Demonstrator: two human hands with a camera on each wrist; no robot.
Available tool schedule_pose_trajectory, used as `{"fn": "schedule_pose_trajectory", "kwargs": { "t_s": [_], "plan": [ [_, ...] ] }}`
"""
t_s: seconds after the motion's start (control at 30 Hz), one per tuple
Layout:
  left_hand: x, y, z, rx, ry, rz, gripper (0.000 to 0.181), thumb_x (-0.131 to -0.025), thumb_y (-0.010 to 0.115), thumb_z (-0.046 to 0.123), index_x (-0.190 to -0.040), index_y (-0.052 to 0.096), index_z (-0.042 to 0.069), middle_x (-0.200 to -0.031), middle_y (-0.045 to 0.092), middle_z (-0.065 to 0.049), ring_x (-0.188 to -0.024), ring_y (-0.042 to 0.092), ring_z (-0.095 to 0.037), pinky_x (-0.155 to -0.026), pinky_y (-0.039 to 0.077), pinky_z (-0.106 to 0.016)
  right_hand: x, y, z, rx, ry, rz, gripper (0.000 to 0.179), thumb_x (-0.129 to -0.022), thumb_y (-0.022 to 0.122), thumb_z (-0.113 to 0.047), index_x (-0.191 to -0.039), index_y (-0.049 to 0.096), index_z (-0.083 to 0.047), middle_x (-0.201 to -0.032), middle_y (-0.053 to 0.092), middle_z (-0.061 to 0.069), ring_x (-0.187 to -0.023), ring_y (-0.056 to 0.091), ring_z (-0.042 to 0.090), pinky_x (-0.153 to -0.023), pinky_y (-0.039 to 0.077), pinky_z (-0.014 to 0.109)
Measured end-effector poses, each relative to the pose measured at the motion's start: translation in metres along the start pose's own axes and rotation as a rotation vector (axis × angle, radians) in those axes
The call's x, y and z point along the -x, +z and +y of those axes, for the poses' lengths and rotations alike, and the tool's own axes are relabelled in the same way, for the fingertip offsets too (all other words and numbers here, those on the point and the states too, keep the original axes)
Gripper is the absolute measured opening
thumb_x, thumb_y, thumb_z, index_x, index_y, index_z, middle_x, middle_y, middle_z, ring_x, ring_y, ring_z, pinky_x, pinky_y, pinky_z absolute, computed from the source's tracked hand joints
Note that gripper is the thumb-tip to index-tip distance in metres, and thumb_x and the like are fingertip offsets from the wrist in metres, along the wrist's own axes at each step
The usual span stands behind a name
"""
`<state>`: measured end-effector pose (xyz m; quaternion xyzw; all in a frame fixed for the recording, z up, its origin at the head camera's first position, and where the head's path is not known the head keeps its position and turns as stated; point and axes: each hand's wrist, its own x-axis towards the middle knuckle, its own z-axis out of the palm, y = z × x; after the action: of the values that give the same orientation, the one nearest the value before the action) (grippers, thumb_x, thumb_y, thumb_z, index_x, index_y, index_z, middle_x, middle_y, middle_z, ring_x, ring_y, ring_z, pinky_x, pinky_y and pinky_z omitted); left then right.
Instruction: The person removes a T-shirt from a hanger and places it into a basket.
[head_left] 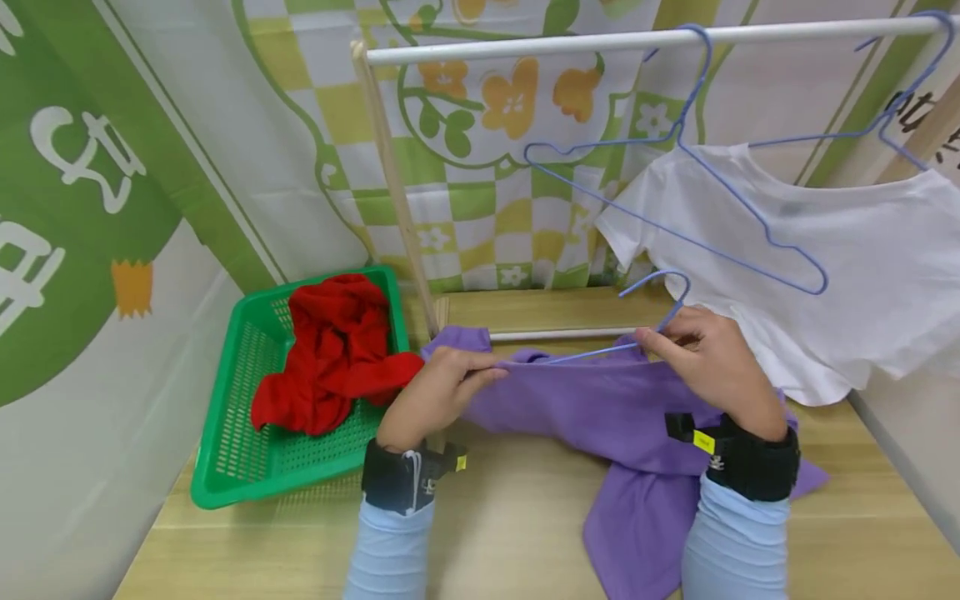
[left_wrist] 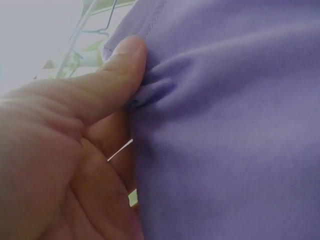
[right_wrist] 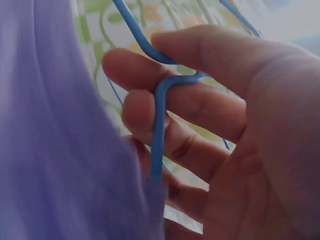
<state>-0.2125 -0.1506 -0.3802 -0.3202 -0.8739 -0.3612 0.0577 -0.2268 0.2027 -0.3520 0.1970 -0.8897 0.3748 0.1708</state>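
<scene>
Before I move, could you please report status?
Left hand pinching purple garment. Right hand holding blue hanger, partly hidden by garment. Red cloth close beside left hand.

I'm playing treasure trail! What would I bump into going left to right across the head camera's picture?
Orange patch → green basket → left fingers → right fingers → rightmost blue hanger.

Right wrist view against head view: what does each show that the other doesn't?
Only the right wrist view: the palm side of the right hand, with the bent neck of the blue hanger up close.

Only the head view: the left hand, green basket, red cloth and light blue sleeves.

Both: the right hand holding that hanger, the purple garment and the patterned curtain.
</scene>
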Motion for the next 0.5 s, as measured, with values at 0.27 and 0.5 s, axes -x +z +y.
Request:
{"fn": "schedule_pose_trajectory", "kwargs": {
  "t_s": [0.27,0.5],
  "plan": [
    [0.005,-0.007,-0.006,-0.009,-0.035,0.027,0.014,-0.101,0.071,0.016,-0.107,0.082,0.012,-0.077,0.060,0.004,-0.072,0.051,-0.009,-0.069,0.046,-0.024,0.011,-0.023,0.020,-0.040,0.152,-0.065,0.018,-0.098,0.077,-0.028,-0.084,0.084,-0.019,-0.087,0.072,-0.015,-0.087,0.062,-0.001,-0.080,0.044,0.010],
    [0.002,0.002,-0.006,-0.134,-0.134,0.004,0.038,-0.105,0.067,0.024,-0.070,0.054,0.015,-0.064,0.032,0.009,-0.059,0.035,-0.007,-0.061,0.033,-0.023,0.010,-0.021,0.026,-0.067,0.145,-0.044,0.016,-0.098,0.078,-0.026,-0.086,0.084,-0.018,-0.086,0.074,-0.015,-0.081,0.064,-0.001,-0.075,0.048,0.011]
  ]
}}
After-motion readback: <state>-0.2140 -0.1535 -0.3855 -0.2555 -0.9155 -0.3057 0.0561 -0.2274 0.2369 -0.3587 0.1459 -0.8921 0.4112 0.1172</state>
